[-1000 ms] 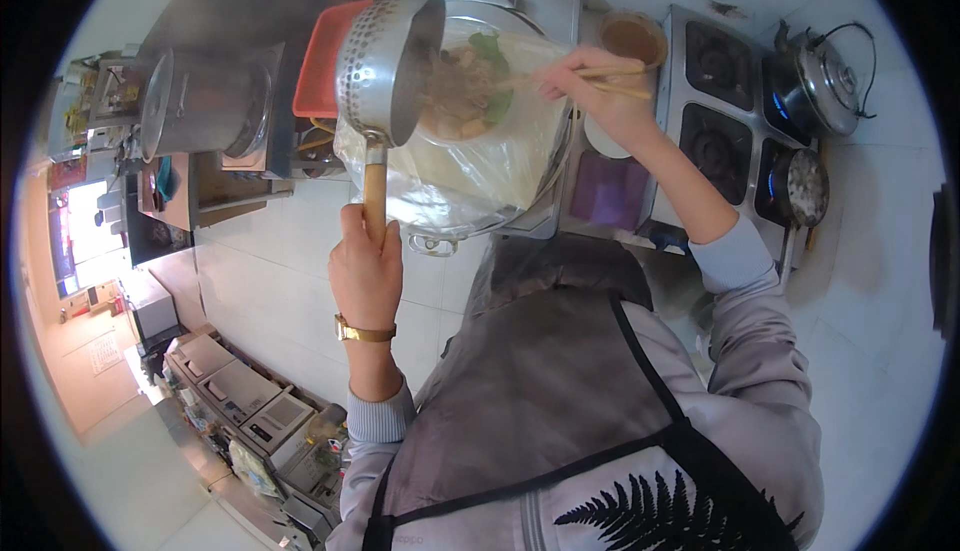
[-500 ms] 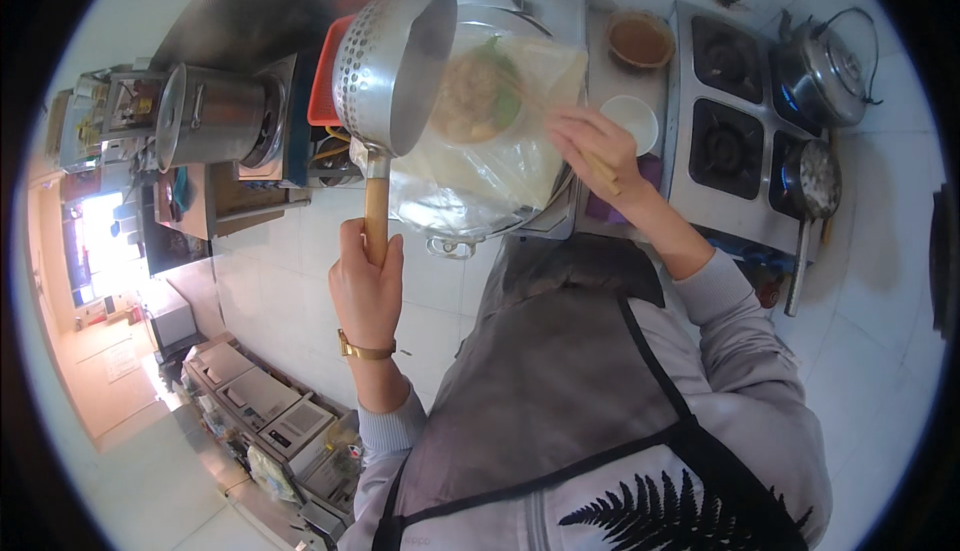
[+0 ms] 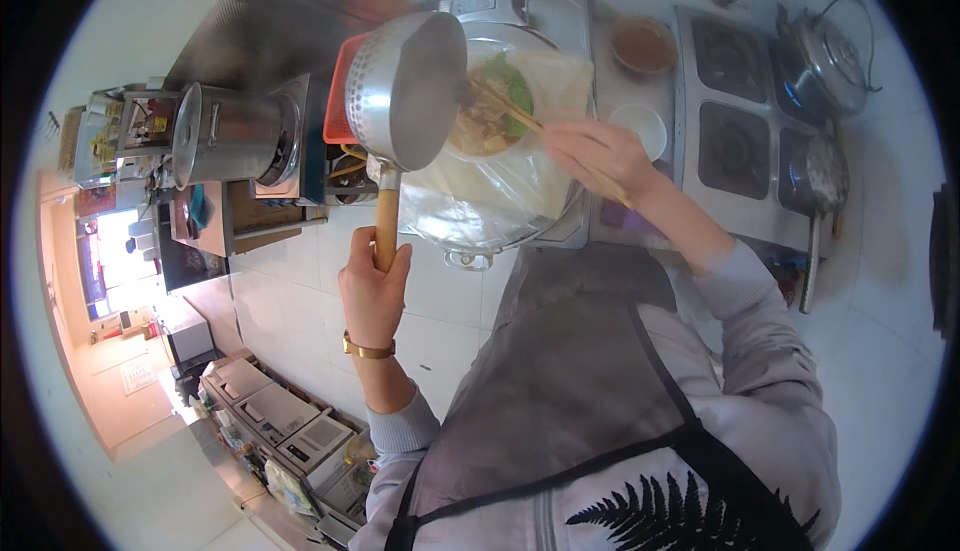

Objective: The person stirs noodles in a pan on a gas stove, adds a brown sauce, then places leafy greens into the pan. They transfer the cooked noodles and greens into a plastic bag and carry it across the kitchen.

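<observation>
My left hand is closed round the wooden handle of a dimpled metal saucepan. The pan is tipped on its side, its mouth facing right toward a bowl of food with green leaves. In my right hand is a pair of wooden chopsticks, their tips over the bowl by the pan's rim. Pale paper and a clear plastic sheet lie under the bowl, on a wide round metal vessel with a side handle. Haze hides the inside of the pan.
Right of the bowl are a white bowl, a brown bowl and a gas stove. A kettle and a small pan stand over blue flames. At left are a red basket and a tall pot.
The chopsticks have swung left, their tips now close to the saucepan's mouth. The food and leaves show more plainly. The whole view has shifted slightly; both grips stay the same.
</observation>
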Action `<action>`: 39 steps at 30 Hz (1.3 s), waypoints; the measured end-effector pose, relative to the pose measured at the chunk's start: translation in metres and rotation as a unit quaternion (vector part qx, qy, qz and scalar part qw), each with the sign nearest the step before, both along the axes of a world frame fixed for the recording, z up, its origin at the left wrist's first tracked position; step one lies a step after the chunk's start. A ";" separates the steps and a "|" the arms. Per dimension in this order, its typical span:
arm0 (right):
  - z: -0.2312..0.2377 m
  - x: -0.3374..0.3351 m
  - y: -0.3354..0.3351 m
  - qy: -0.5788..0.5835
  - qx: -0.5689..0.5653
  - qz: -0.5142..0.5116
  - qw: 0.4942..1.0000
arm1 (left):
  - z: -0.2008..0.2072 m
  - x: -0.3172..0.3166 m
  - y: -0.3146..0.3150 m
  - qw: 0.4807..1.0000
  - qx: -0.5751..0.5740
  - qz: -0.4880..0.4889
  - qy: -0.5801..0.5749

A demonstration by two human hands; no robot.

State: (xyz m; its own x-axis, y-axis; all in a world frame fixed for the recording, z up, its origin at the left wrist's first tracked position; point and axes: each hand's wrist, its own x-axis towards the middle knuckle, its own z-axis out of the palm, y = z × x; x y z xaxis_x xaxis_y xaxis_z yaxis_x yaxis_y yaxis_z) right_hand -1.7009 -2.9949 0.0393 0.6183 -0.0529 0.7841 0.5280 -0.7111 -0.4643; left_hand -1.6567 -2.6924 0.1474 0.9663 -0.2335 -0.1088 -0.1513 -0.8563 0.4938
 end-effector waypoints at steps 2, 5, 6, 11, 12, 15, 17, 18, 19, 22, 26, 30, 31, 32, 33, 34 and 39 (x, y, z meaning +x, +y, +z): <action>-0.004 -0.012 -0.001 0.005 0.017 -0.008 1.000 | -0.004 0.002 0.001 0.998 -0.007 -0.041 -0.048; -0.001 -0.023 0.000 0.025 0.077 -0.036 0.996 | -0.007 0.000 0.004 0.999 -0.038 0.010 0.025; 0.004 -0.024 0.003 0.041 0.112 -0.037 0.992 | -0.006 0.002 0.006 0.996 -0.067 0.023 0.052; 0.043 -0.029 0.018 0.082 0.387 0.008 0.918 | 0.004 0.006 0.015 0.868 -0.381 0.076 0.309; 0.051 -0.029 0.022 0.054 0.362 0.020 0.930 | 0.005 0.005 0.016 0.829 -0.429 0.100 0.344; 0.076 -0.048 0.028 0.051 0.184 0.035 0.981 | 0.003 -0.009 0.011 0.781 -0.468 0.104 0.399; 0.088 -0.069 0.037 0.067 0.101 0.013 0.993 | -0.002 -0.020 0.000 0.739 -0.491 0.045 0.460; 0.094 -0.081 0.037 0.064 0.093 -0.010 0.994 | -0.005 -0.023 -0.008 0.720 -0.487 0.018 0.494; 0.097 -0.090 0.035 0.052 0.081 -0.029 0.995 | -0.010 -0.026 -0.018 0.692 -0.492 -0.029 0.527; 0.101 -0.112 0.021 0.098 0.218 -0.115 0.964 | -0.027 -0.042 -0.053 0.674 -0.452 -0.102 0.575; 0.098 -0.115 0.004 0.113 0.436 -0.053 0.891 | -0.039 -0.052 -0.074 0.738 -0.394 -0.150 0.527; 0.097 -0.098 -0.018 0.084 0.440 -0.009 0.894 | -0.037 -0.045 -0.065 0.824 -0.339 -0.154 0.428; 0.097 -0.090 -0.022 0.093 0.419 0.007 0.903 | -0.036 -0.043 -0.061 0.834 -0.334 -0.154 0.411; 0.096 -0.082 -0.025 0.105 0.407 0.021 0.907 | -0.034 -0.043 -0.054 0.844 -0.322 -0.137 0.406; 0.095 -0.074 -0.025 0.123 0.403 0.037 0.906 | -0.033 -0.044 -0.047 0.860 -0.317 -0.138 0.376; 0.094 -0.063 -0.023 0.114 0.403 0.089 0.904 | -0.033 -0.042 -0.041 0.875 -0.306 -0.127 0.352; 0.091 -0.026 -0.002 0.175 0.268 0.176 0.931 | -0.042 -0.024 -0.008 0.922 -0.300 -0.069 0.234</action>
State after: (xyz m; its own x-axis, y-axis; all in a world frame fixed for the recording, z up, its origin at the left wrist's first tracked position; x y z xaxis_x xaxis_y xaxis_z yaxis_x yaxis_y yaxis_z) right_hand -1.7268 -2.9973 0.1304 0.8837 -0.1243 0.4513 0.4347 -0.1397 -0.8897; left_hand -1.6810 -2.7008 0.1055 0.8023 -0.5054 -0.3177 0.1119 -0.3954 0.9117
